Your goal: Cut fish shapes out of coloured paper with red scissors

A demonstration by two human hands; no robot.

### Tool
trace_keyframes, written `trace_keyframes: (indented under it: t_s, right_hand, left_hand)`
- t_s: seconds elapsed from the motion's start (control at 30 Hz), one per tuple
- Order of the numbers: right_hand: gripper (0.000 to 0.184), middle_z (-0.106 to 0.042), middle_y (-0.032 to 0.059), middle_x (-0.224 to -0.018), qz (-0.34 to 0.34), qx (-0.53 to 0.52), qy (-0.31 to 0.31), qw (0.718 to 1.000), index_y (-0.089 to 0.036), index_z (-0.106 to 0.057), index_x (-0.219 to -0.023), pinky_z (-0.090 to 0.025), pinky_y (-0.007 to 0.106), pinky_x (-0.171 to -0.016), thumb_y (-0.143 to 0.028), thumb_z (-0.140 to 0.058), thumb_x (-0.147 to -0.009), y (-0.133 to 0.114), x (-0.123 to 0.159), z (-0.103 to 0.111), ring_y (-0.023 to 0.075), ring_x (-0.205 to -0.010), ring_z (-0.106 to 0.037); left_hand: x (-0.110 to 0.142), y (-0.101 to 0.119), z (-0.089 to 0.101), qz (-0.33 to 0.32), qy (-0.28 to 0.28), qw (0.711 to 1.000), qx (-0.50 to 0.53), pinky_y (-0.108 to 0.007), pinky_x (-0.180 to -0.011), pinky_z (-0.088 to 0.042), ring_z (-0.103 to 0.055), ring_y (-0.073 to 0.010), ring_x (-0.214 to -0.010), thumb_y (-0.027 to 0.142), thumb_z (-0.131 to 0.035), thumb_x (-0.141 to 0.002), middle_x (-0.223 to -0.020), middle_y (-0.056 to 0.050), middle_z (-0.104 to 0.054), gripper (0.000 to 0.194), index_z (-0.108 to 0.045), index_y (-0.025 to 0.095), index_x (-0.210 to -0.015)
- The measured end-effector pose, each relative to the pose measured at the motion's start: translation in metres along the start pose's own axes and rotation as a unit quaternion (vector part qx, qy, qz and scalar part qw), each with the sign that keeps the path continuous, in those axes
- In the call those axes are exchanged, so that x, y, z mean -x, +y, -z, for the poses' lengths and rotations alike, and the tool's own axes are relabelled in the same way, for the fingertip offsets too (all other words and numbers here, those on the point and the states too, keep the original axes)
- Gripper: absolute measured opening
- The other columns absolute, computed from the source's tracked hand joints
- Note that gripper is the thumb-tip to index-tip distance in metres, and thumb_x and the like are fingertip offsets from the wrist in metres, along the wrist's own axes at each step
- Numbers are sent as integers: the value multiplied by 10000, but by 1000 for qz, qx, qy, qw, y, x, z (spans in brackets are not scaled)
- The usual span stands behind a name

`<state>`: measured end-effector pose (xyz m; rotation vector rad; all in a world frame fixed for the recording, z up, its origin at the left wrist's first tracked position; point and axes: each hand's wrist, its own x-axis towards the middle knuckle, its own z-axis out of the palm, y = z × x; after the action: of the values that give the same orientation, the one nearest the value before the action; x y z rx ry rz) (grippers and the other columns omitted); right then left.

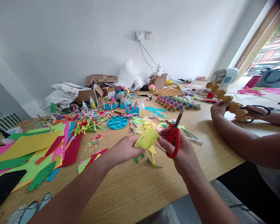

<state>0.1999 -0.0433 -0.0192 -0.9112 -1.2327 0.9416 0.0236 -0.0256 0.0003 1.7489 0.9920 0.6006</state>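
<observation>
My left hand (124,151) pinches a yellow paper cut-out (146,139) with drawn outlines, held above the wooden table (135,189). My right hand (183,152) grips red-handled scissors (174,137), blades pointing up and away, right beside the yellow paper's edge. Small yellow and green paper offcuts (151,157) lie on the table just beneath both hands.
Coloured paper sheets (30,146) pile at the left beside a black tablet (3,186). Paper scraps, a blue round tray (117,122), glue bottles (141,109) and painted egg cartons (177,103) fill the middle. A co-worker's hands (220,107) at the right hold a cardboard piece (233,104) and black scissors (259,110).
</observation>
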Motion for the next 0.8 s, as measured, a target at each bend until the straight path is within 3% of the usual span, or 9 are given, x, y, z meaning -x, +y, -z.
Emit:
trace_keyframes:
  t_s: [0.13,0.27,0.43,0.6,0.7,0.8]
  right_hand:
    - [212,-550,-36,-662,-16,6,-20,1000,-198,-585,-758,-387,224,-520,-262,-747,-638,0,-8,-2,114,-578,-482]
    - [160,-619,4,-757,7,19,-10,1000,-200,-589,-780,-412,244,-553,-288,-693,-696,-2,-11,-1,136,-636,-516]
    - [239,-559,-30,-653,-39,16,-35,998,-197,-572,-736,-403,237,-514,-278,-749,-599,-2,-10,-4,125,-568,-492]
    - [238,-510,-47,-641,-29,-9,23,999,-193,-555,-756,-364,224,-475,-272,-733,-619,7,-8,-7,103,-521,-442]
    - [199,-518,-45,-676,-5,-36,70,997,-196,-561,-779,-377,221,-493,-260,-709,-662,13,-7,-10,103,-542,-459]
    - [151,-528,-42,-688,18,-56,99,993,-201,-561,-778,-403,227,-524,-243,-682,-698,16,-4,-17,109,-561,-484]
  left_hand:
    - [3,3,8,1,-30,999,-14,-190,-541,-324,-439,-96,-613,230,-526,-731,-716,34,-526,188,-614,163,-883]
    - [3,4,14,4,-55,997,-49,-196,-545,-305,-423,-98,-611,233,-524,-727,-687,42,-511,161,-617,155,-834]
    - [1,1,16,10,-66,997,-33,-194,-561,-307,-422,-93,-621,204,-541,-707,-688,47,-510,144,-619,154,-817]
    - [-1,-2,10,8,15,995,99,-188,-498,-294,-388,-74,-544,275,-591,-703,-640,35,-497,174,-622,143,-813]
    - [-2,-3,1,-10,92,977,191,-193,-498,-321,-394,-71,-534,298,-623,-688,-648,26,-518,181,-626,151,-794]
    - [-1,-2,-9,-5,119,962,247,-199,-490,-328,-403,-70,-517,313,-654,-665,-630,31,-527,225,-640,161,-830]
